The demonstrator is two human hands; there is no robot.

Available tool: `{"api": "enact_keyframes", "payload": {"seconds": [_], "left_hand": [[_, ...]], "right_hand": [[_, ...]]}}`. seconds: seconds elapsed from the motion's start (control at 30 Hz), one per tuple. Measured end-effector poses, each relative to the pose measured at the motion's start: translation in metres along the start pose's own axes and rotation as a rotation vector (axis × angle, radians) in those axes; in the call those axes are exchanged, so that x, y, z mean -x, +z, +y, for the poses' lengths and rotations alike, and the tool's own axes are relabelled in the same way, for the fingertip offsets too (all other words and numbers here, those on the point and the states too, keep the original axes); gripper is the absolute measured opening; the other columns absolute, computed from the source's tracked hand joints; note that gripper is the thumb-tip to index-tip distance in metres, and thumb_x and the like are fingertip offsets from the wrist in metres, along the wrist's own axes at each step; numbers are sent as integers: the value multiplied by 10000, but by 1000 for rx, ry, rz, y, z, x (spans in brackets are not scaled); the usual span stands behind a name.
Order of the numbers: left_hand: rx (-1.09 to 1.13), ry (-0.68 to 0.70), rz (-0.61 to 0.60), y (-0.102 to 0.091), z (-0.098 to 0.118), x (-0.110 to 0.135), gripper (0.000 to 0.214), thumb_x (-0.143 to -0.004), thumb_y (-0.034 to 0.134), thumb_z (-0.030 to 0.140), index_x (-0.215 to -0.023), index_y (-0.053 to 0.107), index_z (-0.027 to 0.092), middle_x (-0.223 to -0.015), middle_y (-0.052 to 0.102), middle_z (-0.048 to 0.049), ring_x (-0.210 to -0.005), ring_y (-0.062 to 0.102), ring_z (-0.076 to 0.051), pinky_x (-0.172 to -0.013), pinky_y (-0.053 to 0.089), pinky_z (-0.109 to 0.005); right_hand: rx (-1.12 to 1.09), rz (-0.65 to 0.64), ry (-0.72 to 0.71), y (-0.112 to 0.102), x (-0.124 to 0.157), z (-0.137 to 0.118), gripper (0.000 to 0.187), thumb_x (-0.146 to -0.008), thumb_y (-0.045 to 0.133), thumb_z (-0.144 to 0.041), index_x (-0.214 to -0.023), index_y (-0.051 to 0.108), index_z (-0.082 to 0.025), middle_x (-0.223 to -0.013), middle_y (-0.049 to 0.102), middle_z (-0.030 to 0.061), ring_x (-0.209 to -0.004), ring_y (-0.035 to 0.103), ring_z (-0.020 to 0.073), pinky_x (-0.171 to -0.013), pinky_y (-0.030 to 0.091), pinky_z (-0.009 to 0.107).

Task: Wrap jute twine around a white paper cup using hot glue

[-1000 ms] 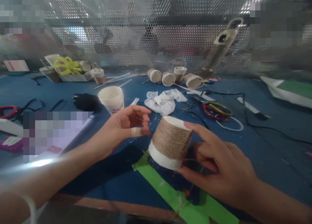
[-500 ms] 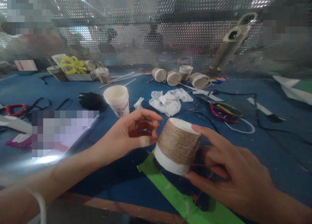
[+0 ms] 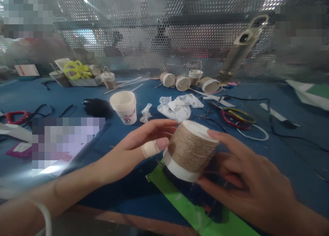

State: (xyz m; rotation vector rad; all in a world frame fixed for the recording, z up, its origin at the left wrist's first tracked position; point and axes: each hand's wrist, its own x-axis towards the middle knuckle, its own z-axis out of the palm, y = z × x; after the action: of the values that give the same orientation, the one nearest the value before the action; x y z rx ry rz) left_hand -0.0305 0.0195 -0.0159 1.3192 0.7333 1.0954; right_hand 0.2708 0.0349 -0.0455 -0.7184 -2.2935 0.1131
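In my right hand is a paper cup wrapped in brown twine, tilted with its white base up. My fingers press on the base and my thumb is at the white band along the rim. On the cup's left side, my left hand has its fingers stretched toward the far side and its bandaged thumb close to the twine. Whether these fingertips touch the cup I cannot tell. Below lies a dark tool, partly hidden, on a green strip. A stack of white paper cups stands beyond my left hand.
Crumpled white lace lies behind the held cup. Red- and yellow-handled tools and black cables are at right. Several twine-wrapped cups lie along the perforated screen. Yellow scissors sit in a box; a black object lies left.
My left fingers have uncurled and reached toward the cup's far side, the thumb now extended at its left. The cup has tilted and shifted slightly right in my right hand.
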Motion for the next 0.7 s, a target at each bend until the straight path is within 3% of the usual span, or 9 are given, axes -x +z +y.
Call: {"api": "enact_keyframes", "payload": {"seconds": [0.07, 0.17, 0.27, 0.37, 0.47, 0.57, 0.63, 0.7], "left_hand": [[5, -6, -55, 0, 0, 4, 412, -1108, 932, 377, -1512, 863, 417, -1617, 852, -25, -1567, 752, -304, -1317, 589, -431], [-22, -47, -83, 4, 3, 8, 696, -943, 1067, 252, -1565, 790, 395, -1743, 776, -35, -1652, 695, -336, -1405, 523, -483], [-54, -99, -40, 11, 5, 11, 880, -823, 1128, 198, -1583, 724, 385, -1765, 752, -51, -1672, 672, -352, -1422, 505, -494], [-81, -122, 8, 18, 5, 12, 998, -742, 1164, 191, -1594, 681, 388, -1731, 772, -51, -1632, 700, -354, -1387, 535, -459], [-130, -132, 54, 21, 3, 11, 903, -779, 1145, 230, -1554, 703, 369, -1626, 825, -53, -1498, 786, -349, -1274, 626, -429], [-152, -96, 84, 18, 4, 10, 790, -824, 1119, 223, -1506, 744, 362, -1567, 851, -35, -1451, 812, -331, -1237, 650, -402], [-120, -38, 101, 13, 7, 10, 762, -820, 1121, 196, -1477, 783, 379, -1564, 860, -7, -1481, 798, -318, -1268, 630, -389], [-71, 27, 120, 9, 10, 10, 703, -845, 1114, 215, -1459, 826, 403, -1572, 864, 12, -1524, 774, -319, -1302, 605, -399]], "right_hand": [[27, 11, 1, 3, 2, -1, 644, -1242, 610, -371, -1833, 410, -212, -648, 632, -148, -356, 391, 106, -582, 598, 263], [96, 29, -9, 5, 0, -3, 668, -1252, 598, -377, -1866, 385, -221, -704, 682, -120, -393, 367, 110, -624, 615, 282], [101, 8, -100, 2, -9, -8, 730, -1277, 565, -387, -1916, 258, -214, -748, 747, -103, -379, 390, 107, -548, 563, 265], [65, 4, -160, 1, -21, -14, 652, -1299, 503, -334, -1889, 277, -170, -801, 814, -74, -372, 432, 99, -474, 477, 245], [86, 21, -193, 4, -28, -19, 635, -1291, 495, -282, -1880, 310, -136, -796, 824, -50, -405, 501, 115, -468, 463, 254], [115, 21, -230, 3, -26, -19, 724, -1310, 473, -320, -1941, 167, -141, -855, 849, -24, -469, 623, 146, -509, 544, 270], [127, 8, -216, -3, -20, -15, 806, -1320, 461, -396, -1969, 39, -169, -1001, 894, 34, -615, 771, 186, -603, 656, 291], [199, -2, -169, -13, -10, -9, 884, -1306, 488, -532, -1983, 18, -212, -1209, 913, 124, -890, 900, 264, -758, 760, 367]]}}
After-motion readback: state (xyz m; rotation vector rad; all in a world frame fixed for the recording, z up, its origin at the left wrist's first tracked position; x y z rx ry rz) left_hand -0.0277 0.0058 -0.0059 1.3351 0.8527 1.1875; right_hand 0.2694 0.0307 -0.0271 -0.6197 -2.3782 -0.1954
